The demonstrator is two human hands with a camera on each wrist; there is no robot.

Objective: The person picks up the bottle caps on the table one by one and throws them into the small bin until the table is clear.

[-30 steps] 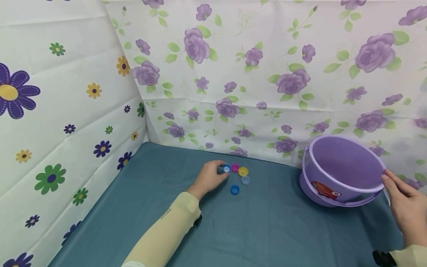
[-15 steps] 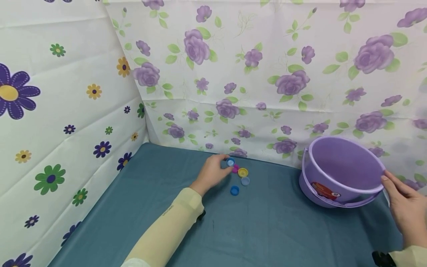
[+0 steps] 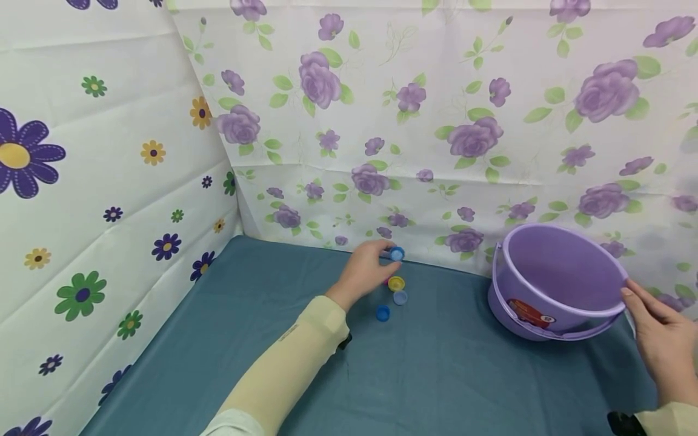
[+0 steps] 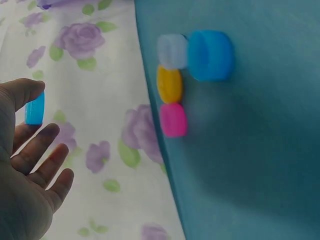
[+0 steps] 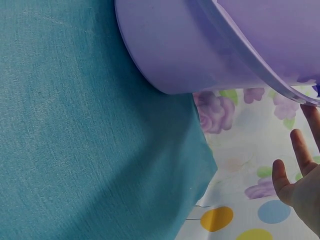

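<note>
One cap [image 3: 397, 254] pinched in left hand [image 3: 363, 270]; right hand [image 3: 662, 339] grips bucket [image 3: 564, 272]

I count five small caps across my feeds. One held blue cap [image 3: 397, 254] is in one of two hands, left hand [image 3: 365, 269] and right hand [image 3: 665, 339]; four lie on one surface [image 3: 463, 375]: one yellow cap [image 3: 396, 284] and, with it as dial centre in the head view, one pink cap [image 4: 173, 120] near 10 o'clock, one pale cap [image 3: 400, 297] between 5 and 6, one lower blue cap [image 3: 383, 313] at 7. Blue totals two, the other colours one each. Toward 4 o'clock from the view's centre, I see one purple bucket [image 3: 504, 272] with one sticker [image 3: 530, 312]. I also count two sleeves [image 3: 289, 363].
</note>
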